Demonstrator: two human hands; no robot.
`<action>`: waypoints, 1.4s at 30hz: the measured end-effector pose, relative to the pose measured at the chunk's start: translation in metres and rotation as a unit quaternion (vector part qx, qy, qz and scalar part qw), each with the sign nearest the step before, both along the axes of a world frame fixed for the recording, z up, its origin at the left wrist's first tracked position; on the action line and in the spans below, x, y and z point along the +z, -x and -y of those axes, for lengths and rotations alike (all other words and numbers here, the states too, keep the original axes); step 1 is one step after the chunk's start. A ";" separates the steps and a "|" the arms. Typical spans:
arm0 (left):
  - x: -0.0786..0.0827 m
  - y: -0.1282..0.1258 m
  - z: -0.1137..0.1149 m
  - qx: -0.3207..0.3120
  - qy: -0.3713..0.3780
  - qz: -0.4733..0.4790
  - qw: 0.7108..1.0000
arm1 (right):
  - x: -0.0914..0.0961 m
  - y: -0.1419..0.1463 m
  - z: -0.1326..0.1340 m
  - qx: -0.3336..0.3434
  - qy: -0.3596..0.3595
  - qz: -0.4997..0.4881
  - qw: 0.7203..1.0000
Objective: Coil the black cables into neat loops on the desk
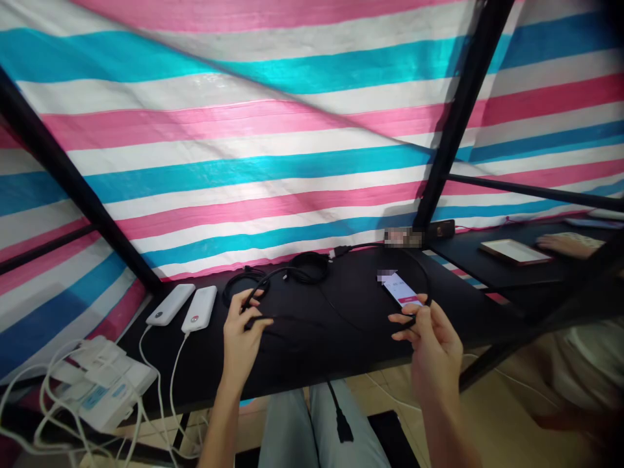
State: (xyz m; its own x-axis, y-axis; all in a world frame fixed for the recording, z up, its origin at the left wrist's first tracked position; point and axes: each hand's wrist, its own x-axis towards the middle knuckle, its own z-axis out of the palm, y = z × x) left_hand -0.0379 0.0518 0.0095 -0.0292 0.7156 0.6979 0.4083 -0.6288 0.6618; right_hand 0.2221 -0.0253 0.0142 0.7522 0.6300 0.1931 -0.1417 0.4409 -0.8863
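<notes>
My left hand (242,338) is closed on a black cable (273,277) above the left part of the black table. Fingers of my right hand (433,335) pinch a stretch of black cable too, at the right. Between the hands the cable arcs along the back of the table, though parts of its path are hard to follow. Just beyond my right hand lies a phone (400,290) with a lit screen. A black plug end (344,426) hangs over my lap. Coiled black cable (312,266) rests behind my left hand.
Two white power banks (199,309) with white leads lie at the left. Beside them stands a white charger block (110,383) in tangled white cables. Black frame posts (458,117) rise before striped sheeting. Another person's hand (568,245) rests near a shallow box (514,251).
</notes>
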 end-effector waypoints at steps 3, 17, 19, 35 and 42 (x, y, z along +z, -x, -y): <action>-0.012 0.006 -0.018 0.066 0.031 0.133 0.988 | 0.002 0.001 0.002 -0.022 -0.013 0.016 1.000; 0.005 0.030 -0.031 0.074 0.142 0.565 0.809 | -0.007 -0.019 0.001 -0.012 0.059 0.007 0.998; 0.005 0.036 -0.030 0.060 0.154 0.589 0.791 | -0.007 -0.021 0.004 -0.008 0.063 0.011 0.998; 0.006 0.049 -0.016 0.223 0.131 0.428 0.866 | -0.004 -0.064 0.031 -0.117 0.056 -0.110 0.985; 0.001 0.063 -0.009 0.377 0.046 0.272 0.884 | 0.001 -0.080 0.053 -0.167 0.045 -0.062 0.983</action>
State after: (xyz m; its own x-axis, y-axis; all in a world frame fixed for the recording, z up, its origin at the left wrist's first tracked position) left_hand -0.1007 0.0603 0.0110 -0.8357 0.4024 0.3739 0.2936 -0.2479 0.9232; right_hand 0.3017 -0.0783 0.0150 0.9344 0.3538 0.0422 -0.1111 0.4017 -0.9090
